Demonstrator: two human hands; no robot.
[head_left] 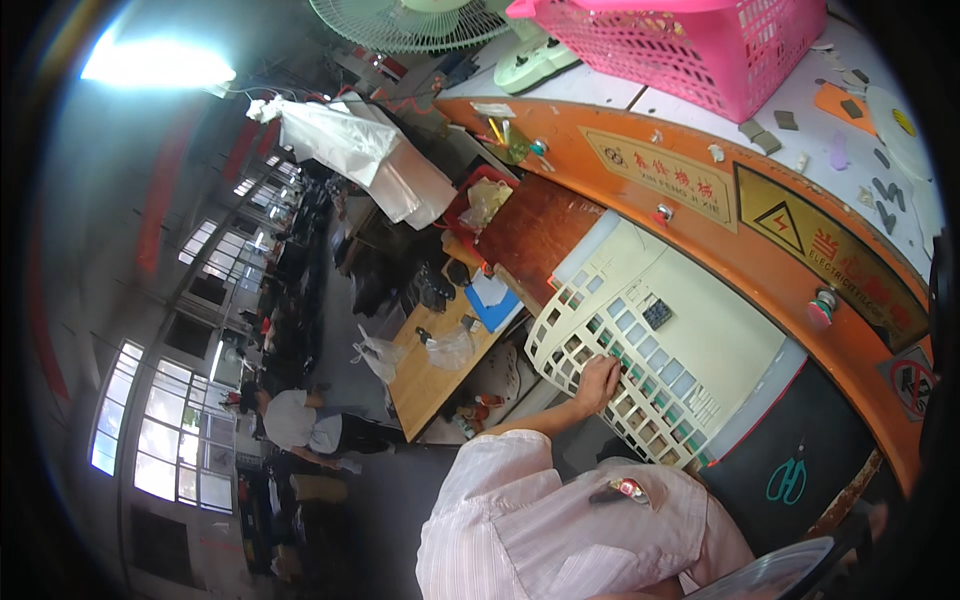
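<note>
Here, left hand (598,383) on the gridded part of a cream cut-out sheet (705,335), fingers bunched; cannot tell if gripping. Right hand out of view. Sheet lies before an orange machine front (570,140); small dark piece (657,314) on it. Teal-handled scissors (787,484) to the right, on black surface (830,440). Pink basket (735,60) on worktop (640,98) above.

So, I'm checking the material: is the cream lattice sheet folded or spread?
Spread: the cream lattice sheet shows rows of openings side by side, left hand on it.
</note>
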